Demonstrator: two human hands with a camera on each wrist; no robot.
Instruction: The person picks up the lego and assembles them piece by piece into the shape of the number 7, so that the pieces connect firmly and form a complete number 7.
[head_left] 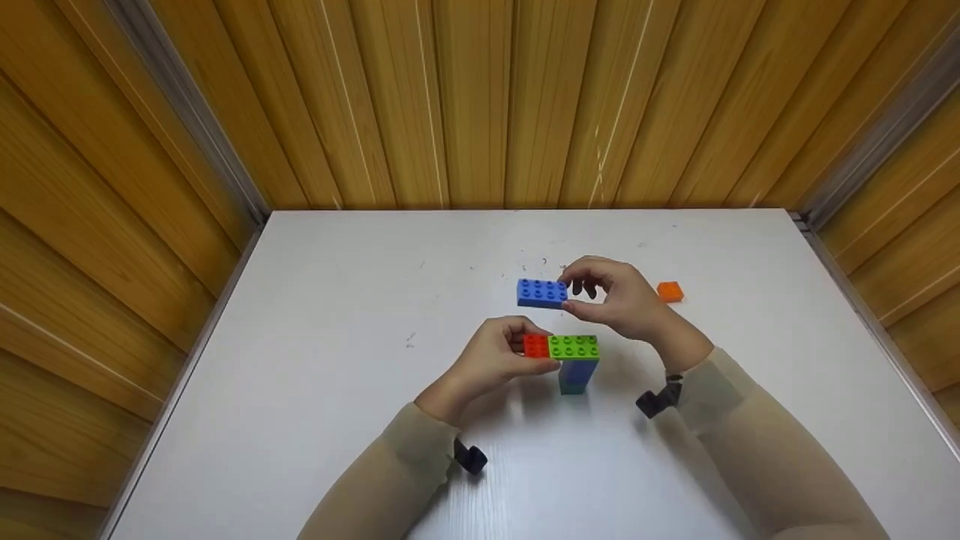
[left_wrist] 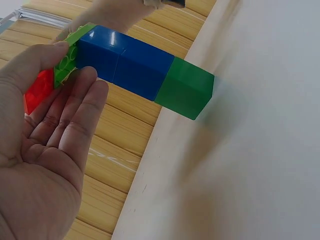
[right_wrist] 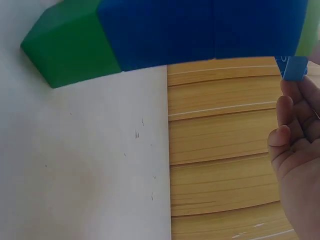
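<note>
A tower of toy building bricks has a light green brick (head_left: 574, 346) on top, two blue bricks (left_wrist: 125, 55) under it and a dark green brick (left_wrist: 185, 89) at the bottom, close to the tabletop. Beside the light green one, level with it, is a red brick (head_left: 535, 346). My left hand (head_left: 501, 349) grips the top of the tower around these two, thumb in front and fingers behind. Beyond the tower, my right hand (head_left: 616, 298) pinches a loose blue eight-stud brick (head_left: 541, 293) by its right end, studs up. In the right wrist view the tower partly covers that brick (right_wrist: 295, 68).
A small orange brick (head_left: 670, 292) lies on the white table (head_left: 337, 337), right of my right hand. Wood-look panels (head_left: 472, 105) rise behind the table and at both sides. Each wrist carries a black camera mount (head_left: 658, 401).
</note>
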